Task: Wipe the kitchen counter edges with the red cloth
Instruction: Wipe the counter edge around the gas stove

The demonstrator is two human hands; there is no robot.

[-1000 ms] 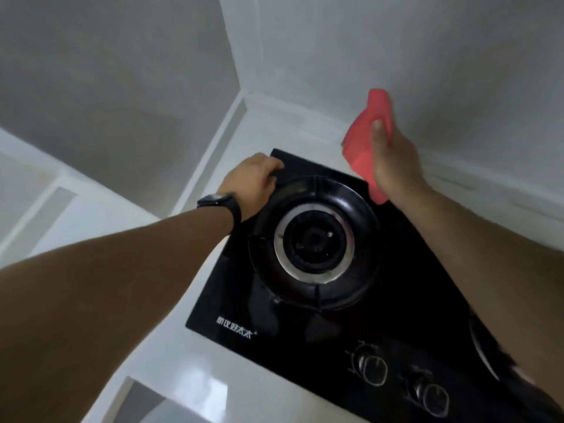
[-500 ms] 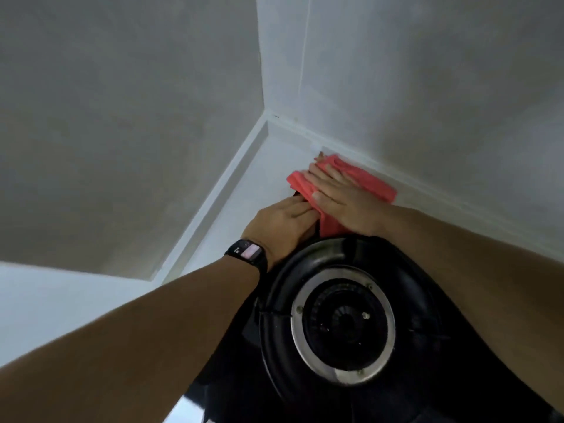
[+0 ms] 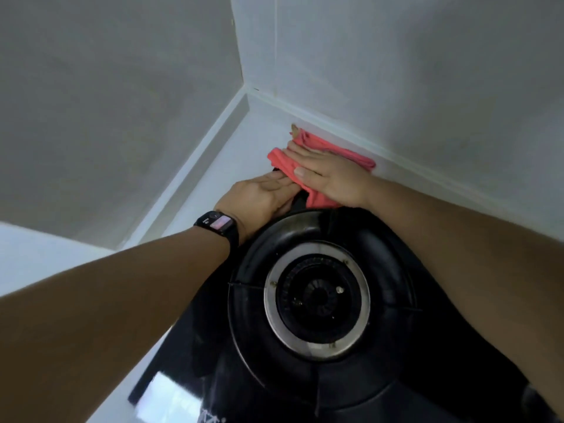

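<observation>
The red cloth (image 3: 351, 155) lies bunched on the white counter (image 3: 244, 154) behind the stove, against the raised back edge by the wall. My right hand (image 3: 331, 175) presses flat on the cloth, fingers spread and pointing left. My left hand (image 3: 259, 196), with a black smartwatch on the wrist, rests at the stove's far rim just left of the cloth, fingertips touching the right hand's thumb area. The cloth's middle is hidden under my right hand.
A black gas stove (image 3: 320, 297) with a round burner and steel ring fills the lower middle, under both forearms. Grey tiled walls meet in a corner (image 3: 245, 90) behind the counter. A white raised lip (image 3: 195, 166) runs along the left wall.
A second ago my right hand held the cloth up in the air; it came down onto the counter behind the stove. Since half a second ago the hands have barely shifted.
</observation>
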